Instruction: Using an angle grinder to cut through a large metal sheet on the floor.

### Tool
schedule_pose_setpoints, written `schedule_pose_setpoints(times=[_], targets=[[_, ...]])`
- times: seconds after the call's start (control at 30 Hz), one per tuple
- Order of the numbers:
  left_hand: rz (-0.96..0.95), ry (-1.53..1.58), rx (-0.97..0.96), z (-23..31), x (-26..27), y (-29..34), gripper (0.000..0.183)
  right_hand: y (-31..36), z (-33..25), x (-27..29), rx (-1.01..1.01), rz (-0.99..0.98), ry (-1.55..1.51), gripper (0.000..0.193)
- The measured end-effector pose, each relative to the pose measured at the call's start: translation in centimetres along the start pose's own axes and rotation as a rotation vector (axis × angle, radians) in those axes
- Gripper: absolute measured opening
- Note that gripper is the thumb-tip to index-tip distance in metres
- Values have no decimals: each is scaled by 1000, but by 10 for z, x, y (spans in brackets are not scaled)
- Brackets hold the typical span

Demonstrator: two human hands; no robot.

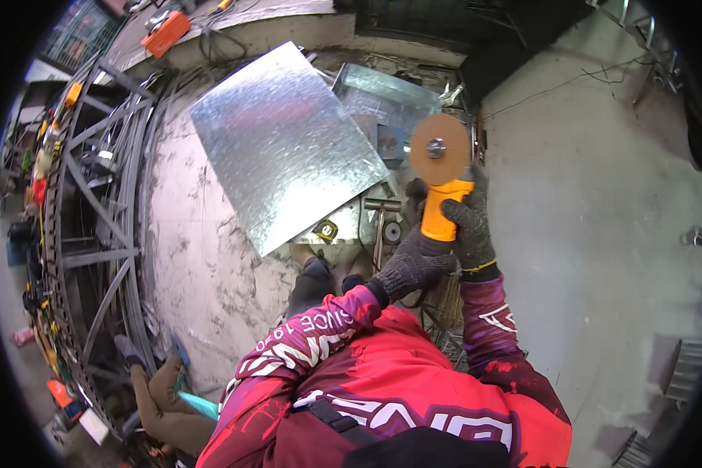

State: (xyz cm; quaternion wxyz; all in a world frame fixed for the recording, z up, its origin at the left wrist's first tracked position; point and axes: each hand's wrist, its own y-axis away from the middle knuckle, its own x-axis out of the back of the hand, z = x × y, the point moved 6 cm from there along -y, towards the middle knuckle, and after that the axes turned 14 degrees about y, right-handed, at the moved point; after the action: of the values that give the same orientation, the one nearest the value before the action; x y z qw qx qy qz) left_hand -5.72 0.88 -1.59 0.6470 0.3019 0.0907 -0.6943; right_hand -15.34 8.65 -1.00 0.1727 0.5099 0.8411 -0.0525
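I hold an orange angle grinder [440, 212] upright in front of me, its round brownish cutting disc [440, 148] facing up toward the camera. My left hand [410, 267], in a dark knit glove, grips the lower end of the grinder body. My right hand [469, 220], gloved the same way, wraps the body just under the disc. Both red and purple sleeves come up from the lower edge. A large galvanized steel sheet [282, 142] lies on the floor to the left of the grinder, beyond my feet [317, 270].
A folded galvanized piece [384, 100] lies behind the sheet. A hammer [381, 226] and a yellow tape measure [325, 231] rest near the sheet's corner. A curved steel frame [93, 234] runs down the left side. Another person's gloved hand [162, 391] sits at lower left. Bare concrete [600, 195] spreads right.
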Motion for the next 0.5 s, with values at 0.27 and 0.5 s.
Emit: schedule_pose_setpoints(times=[0.27,0.5], targets=[[-193,-419,-299,-14,6,-48,14,-16,-8,25,-88,-29,-235,70],[-129,260,34,-10,7,-30,16,-3,-12,9,-90,79,-79,63]])
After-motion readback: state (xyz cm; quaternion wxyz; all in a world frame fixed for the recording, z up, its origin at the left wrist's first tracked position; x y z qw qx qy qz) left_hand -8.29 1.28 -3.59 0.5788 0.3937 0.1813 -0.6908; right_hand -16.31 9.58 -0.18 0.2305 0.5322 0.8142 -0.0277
